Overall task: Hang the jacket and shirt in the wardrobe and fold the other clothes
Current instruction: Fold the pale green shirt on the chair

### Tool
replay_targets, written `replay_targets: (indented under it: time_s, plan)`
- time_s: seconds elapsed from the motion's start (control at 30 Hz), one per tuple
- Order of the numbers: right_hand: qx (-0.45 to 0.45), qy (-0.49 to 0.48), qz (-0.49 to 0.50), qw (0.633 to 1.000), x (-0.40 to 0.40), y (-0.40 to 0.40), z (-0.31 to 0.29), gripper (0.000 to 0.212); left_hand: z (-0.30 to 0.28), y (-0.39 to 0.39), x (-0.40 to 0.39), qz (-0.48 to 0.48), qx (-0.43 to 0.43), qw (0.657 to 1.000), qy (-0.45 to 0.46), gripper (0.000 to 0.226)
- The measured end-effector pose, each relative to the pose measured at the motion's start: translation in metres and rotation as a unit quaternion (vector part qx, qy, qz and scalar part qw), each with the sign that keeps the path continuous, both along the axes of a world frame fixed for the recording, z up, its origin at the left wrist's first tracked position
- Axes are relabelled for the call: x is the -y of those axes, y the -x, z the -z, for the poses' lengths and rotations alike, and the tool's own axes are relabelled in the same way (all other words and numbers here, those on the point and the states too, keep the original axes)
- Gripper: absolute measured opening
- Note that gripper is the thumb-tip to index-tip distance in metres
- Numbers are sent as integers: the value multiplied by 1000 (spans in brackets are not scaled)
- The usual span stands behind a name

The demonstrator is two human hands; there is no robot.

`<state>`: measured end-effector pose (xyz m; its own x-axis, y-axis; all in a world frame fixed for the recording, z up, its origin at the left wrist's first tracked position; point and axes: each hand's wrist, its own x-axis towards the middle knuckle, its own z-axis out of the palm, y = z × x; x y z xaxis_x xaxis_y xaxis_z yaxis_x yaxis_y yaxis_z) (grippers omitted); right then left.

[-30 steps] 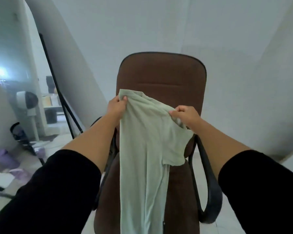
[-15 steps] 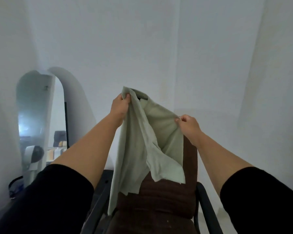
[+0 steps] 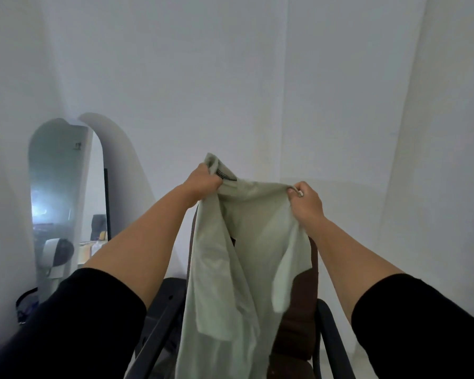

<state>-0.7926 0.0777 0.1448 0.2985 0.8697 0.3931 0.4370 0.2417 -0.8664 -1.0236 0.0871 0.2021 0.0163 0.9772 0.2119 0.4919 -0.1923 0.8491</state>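
A pale green short-sleeved shirt [image 3: 230, 258] hangs in the air in front of me, held up by its top edge. My left hand [image 3: 203, 181] is closed on the collar end, where a dark label shows. My right hand [image 3: 305, 199] pinches the other shoulder, slightly lower. The cloth between my hands is stretched nearly flat, and the body and both sleeves droop down over the brown chair [image 3: 298, 318] behind it. The shirt's lower hem runs out of the frame at the bottom.
The brown office chair has black armrests [image 3: 331, 340] on both sides. An arched standing mirror [image 3: 58, 203] leans against the white wall at the left, with a dark frame [image 3: 107, 203] beside it. White walls fill the rest of the view.
Both hands have lifted the shirt higher and pulled apart, spreading its top edge. The view has tilted upward, so the chair sits lower in the frame.
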Motion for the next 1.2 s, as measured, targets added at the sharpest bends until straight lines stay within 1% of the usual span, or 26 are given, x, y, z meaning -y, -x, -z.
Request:
replay_targets:
  time_s: [0.03,0.07,0.13,0.2,0.23,0.27,0.37,0.43,0.5,0.53,0.63,0.67,0.73,0.8,0.9,0.97,1.03,1.07,1.1,1.17,1.2]
  plan:
    - [-6,-5,7,1000,0,-2,0,16,1,1,0,-18,-35,999,8,46]
    - [-10,-10,16,1000,-1,-3,-1,16,3,2,-1,-28,-69,997,13,47]
    - [-10,-16,40,999,-3,-8,-3,15,8,5,-2,-54,-131,990,17,40]
    - [-19,-11,57,998,-4,-13,-2,15,12,9,-2,-74,-170,982,19,27]
    - [-28,-7,64,998,-5,-15,-1,15,15,11,-4,-77,-178,981,19,19]
    - [-39,-4,71,997,-6,-18,0,15,18,14,-6,-78,-177,981,16,17]
    - [-60,8,84,995,-7,-23,2,15,25,16,-9,-92,-179,979,11,23]
    - [-66,22,84,994,-6,-25,1,16,26,13,-9,-105,-210,972,6,27]
    - [-71,40,77,994,-5,-26,-1,21,26,8,-8,-110,-230,967,1,30]
    - [-76,52,71,993,-5,-25,-2,23,26,5,-9,-108,-224,969,4,33]
    - [-117,99,34,988,-3,-18,-6,23,26,-9,-7,-97,-175,979,33,49]
    - [-133,115,14,984,-2,-15,-7,21,25,-15,-7,-90,-146,984,48,52]
    - [-144,139,-27,979,2,-8,-10,19,25,-27,-6,-70,-66,993,72,47]
    - [-110,155,-59,980,6,-2,-13,22,24,-38,-4,-45,-1,996,78,37]
    - [-21,163,-77,983,10,1,-18,18,20,-47,-2,-33,40,997,58,29]
    - [-5,167,-73,983,11,0,-17,17,18,-47,-2,-28,101,992,69,21]
    - [-34,169,-94,980,13,-1,-13,14,17,-48,1,-17,149,985,83,14]
    - [-58,165,-116,978,15,-1,-10,12,17,-49,2,-10,165,983,83,7]
    - [-78,155,-137,975,16,0,-8,10,16,-50,4,-4,186,980,76,7]
    - [-109,123,-172,971,18,2,-4,15,15,-52,6,-1,223,972,66,26]
    - [-116,104,-189,970,19,3,-3,18,14,-53,7,0,231,971,62,28]
